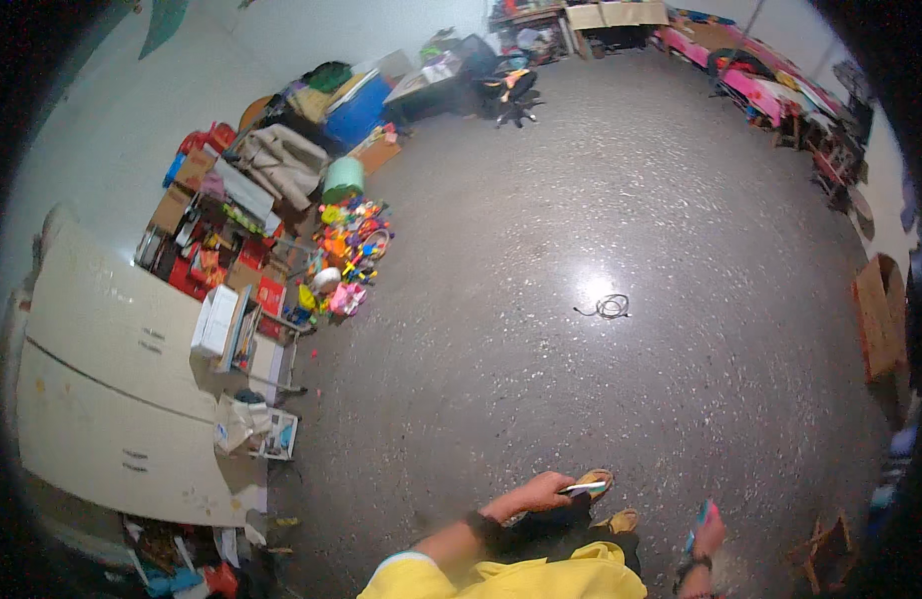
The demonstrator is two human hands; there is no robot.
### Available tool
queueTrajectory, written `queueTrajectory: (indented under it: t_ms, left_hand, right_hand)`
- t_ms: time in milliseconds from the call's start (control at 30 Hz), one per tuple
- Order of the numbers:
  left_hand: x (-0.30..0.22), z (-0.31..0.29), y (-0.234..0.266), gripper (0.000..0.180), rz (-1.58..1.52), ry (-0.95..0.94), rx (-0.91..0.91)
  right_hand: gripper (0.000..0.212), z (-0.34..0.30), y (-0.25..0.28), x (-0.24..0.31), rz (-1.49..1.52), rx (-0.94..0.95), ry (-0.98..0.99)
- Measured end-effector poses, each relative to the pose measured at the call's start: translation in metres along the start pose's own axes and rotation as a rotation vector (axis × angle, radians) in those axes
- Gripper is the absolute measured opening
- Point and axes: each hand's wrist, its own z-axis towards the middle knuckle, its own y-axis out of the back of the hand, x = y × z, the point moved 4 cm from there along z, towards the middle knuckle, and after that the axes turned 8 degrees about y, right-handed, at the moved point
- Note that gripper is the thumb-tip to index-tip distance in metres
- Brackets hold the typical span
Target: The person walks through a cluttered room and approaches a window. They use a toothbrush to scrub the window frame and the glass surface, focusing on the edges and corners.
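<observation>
My left hand is closed around one end of a slim, flat white-and-green thing, held in front of my body above a tan shoe. Its kind is too small to make out. To the right, my right hand is closed on a small pink-and-blue thing, which the fingers partly cover. The hands are well apart, both low over the grey floor. Farther out on the floor lies a loosely coiled dark cable, touched by neither hand.
A heap of colourful toys lies at the left, beside a mint-green bin and piled boxes. A pale cabinet stands at the near left. At the right are a cardboard box and a small wooden stool. A pink-covered bed stands far right.
</observation>
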Motion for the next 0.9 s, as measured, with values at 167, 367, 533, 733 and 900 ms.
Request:
queueTrajectory:
  t_ms: [167,367,533,733,900]
  left_hand:
    - [0.043,-0.045,0.009,0.024,-0.085,0.183,0.108]
    - [0.081,-0.025,0.002,0.025,-0.230,0.164,0.027]
    - [0.060,0.012,0.009,0.024,-0.107,0.047,-0.042]
    - [0.025,0.060,0.003,0.025,0.090,0.062,0.026]
    - [-0.053,0.096,-0.004,0.021,0.221,0.004,0.093]
  right_hand:
    - [0.031,0.074,0.039,0.414,0.572,0.100,0.829]
    - [0.034,0.036,0.142,0.571,0.843,0.061,1.177]
    - [0.007,0.100,0.072,0.390,0.455,0.067,0.796]
    - [0.017,-0.002,0.059,0.045,0.005,0.189,-0.038]
    - [0.019,-0.103,0.072,-0.084,-0.058,0.161,-0.361]
